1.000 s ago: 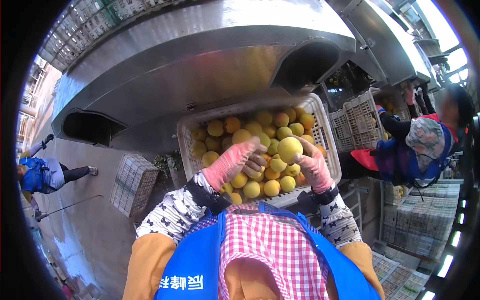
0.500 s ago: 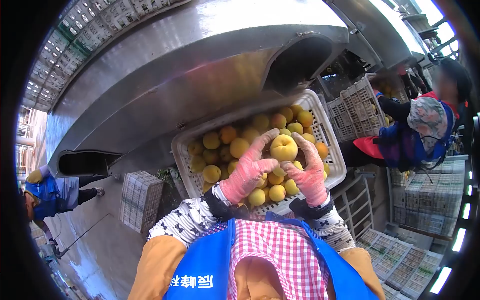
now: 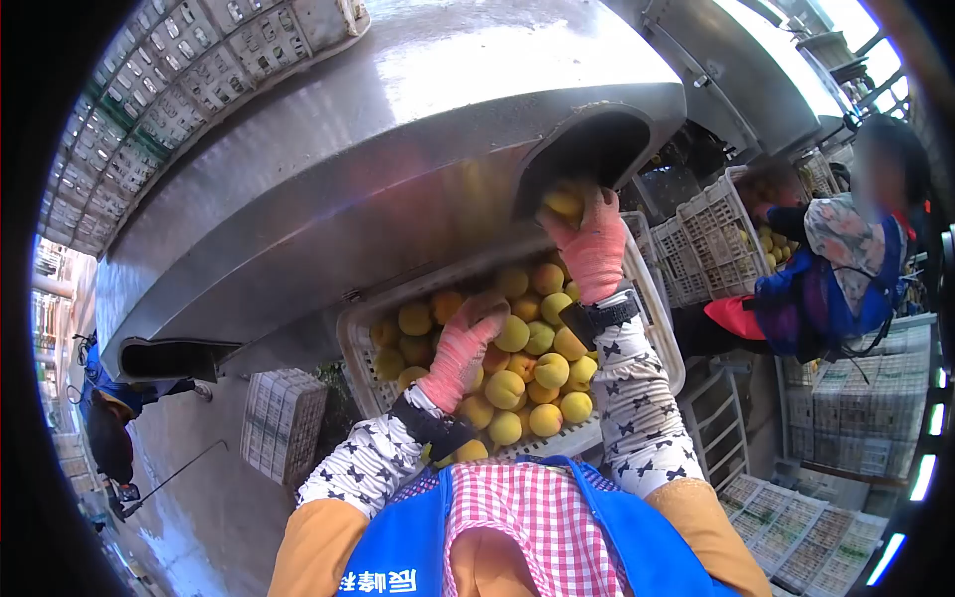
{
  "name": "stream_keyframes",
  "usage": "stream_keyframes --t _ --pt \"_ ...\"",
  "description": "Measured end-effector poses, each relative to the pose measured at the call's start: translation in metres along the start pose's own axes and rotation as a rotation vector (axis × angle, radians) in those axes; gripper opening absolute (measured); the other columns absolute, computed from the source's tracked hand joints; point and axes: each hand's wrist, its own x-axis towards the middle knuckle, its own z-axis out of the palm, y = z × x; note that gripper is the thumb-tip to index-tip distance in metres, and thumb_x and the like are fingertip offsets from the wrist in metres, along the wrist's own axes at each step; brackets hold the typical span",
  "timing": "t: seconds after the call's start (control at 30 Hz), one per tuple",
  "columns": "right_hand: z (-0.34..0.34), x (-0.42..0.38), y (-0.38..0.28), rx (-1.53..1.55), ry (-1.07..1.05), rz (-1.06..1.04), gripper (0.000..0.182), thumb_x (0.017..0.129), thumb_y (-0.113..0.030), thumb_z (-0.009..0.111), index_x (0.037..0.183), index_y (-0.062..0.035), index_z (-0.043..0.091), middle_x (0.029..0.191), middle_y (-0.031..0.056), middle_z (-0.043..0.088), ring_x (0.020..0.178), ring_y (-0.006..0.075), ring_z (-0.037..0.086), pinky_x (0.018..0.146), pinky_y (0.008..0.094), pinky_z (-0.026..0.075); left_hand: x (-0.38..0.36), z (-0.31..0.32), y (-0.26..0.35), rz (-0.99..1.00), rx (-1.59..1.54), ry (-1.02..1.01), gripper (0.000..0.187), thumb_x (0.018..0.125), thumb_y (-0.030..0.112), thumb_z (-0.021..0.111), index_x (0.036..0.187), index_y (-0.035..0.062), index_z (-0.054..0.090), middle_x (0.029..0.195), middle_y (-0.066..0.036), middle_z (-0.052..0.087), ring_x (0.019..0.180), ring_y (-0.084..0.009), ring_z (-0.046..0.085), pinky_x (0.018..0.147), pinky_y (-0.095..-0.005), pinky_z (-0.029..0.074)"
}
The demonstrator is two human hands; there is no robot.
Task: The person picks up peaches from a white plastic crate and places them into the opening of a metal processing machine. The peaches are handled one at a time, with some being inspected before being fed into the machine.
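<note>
My right hand [image 3: 589, 249], in a pink-stained glove, holds a yellow peach [image 3: 564, 203] between thumb and fingers at the mouth of a dark metal chute [image 3: 595, 144]. Below it, a white plastic crate [image 3: 657, 308] is filled with yellow and orange peaches [image 3: 505, 388]. My left hand [image 3: 464, 350], gloved the same way, is low over the crate's left half. Its fingers are bent together close to the fruit, and whatever they may hold is hidden.
A curved steel machine housing [image 3: 298, 199] spans the far side, with a second chute opening [image 3: 174, 358] at left. A stacked crate [image 3: 284, 423] stands on the floor. At right, a person in a blue vest [image 3: 846, 269] is beside more crates [image 3: 716, 239].
The peach held up between both hands is gone from there. My right hand has moved up to the chute mouth; my left hand has moved slightly down and left over the crate.
</note>
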Motion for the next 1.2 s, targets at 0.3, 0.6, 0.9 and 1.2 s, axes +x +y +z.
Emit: stream_keyframes --t 0.3,0.6,0.9,1.2 --pt "0.094 0.047 0.029 -0.396 -0.021 0.078 0.07 0.078 -0.045 0.077 0.126 -0.0003 0.054 0.12 0.0244 0.06 0.101 0.041 0.063 0.086 0.0463 0.053 -0.013 -0.082 -0.06 0.195 0.459 0.315 0.037 0.088 0.017 0.068 0.122 0.0039 0.062 0.117 -0.013 0.065 0.11 -0.0253 0.061 0.096 -0.0371 0.048" --pt "-0.01 -0.074 0.004 0.076 -0.637 -0.021 0.054 0.079 -0.027 0.077 0.126 -0.0067 0.061 0.113 0.0195 0.062 0.103 0.0367 0.064 0.088 0.0414 0.053 0.017 -0.047 -0.044 0.409 1.478 -0.09 0.058 0.08 0.028 0.07 0.133 0.0114 0.056 0.128 -0.015 0.058 0.116 -0.0369 0.055 0.1 -0.0446 0.046" --pt "-0.027 -0.096 -0.009 1.111 -0.731 0.687 0.081 0.083 -0.034 0.076 0.146 0.0016 0.041 0.133 0.0116 0.056 0.119 0.0169 0.055 0.101 0.0317 0.046 0.011 -0.059 -0.004 -0.328 -0.092 -0.24 0.049 0.089 0.027 0.063 0.131 0.0042 0.057 0.121 -0.012 0.065 0.113 -0.0215 0.062 0.098 -0.0367 0.049" --pt "-0.06 -0.082 -0.027 0.248 -0.379 -0.099 0.078 0.071 -0.02 0.083 0.139 -0.0018 0.051 0.126 0.0201 0.059 0.113 0.0351 0.06 0.099 0.0391 0.049 0.03 -0.005 0.024 -0.308 -0.394 -0.457 0.032 0.102 0.02 0.057 0.127 0.0008 0.059 0.122 -0.007 0.065 0.11 -0.0128 0.062 0.097 -0.0286 0.05"
